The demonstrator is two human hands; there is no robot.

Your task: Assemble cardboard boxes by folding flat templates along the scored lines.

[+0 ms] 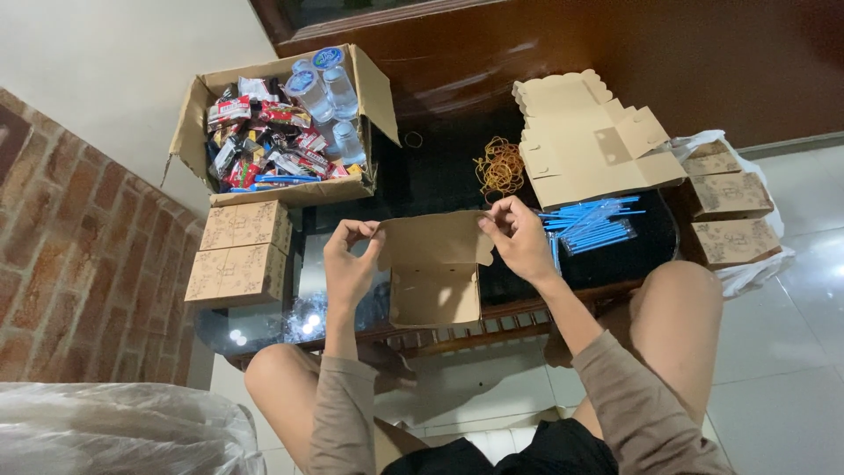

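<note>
My left hand [347, 259] and right hand [519, 236] pinched the top corners of the half-folded brown cardboard box [435, 268], fingers closed on its flaps, holding it above the dark glass table [440, 176] to shape it.

1 head-worn camera looks steeply down from close above onto a low table [440, 180] and the wearer's knees.

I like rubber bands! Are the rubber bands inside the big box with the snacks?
No, the rubber bands lie loose on the dark table, beside the snack box.
</note>
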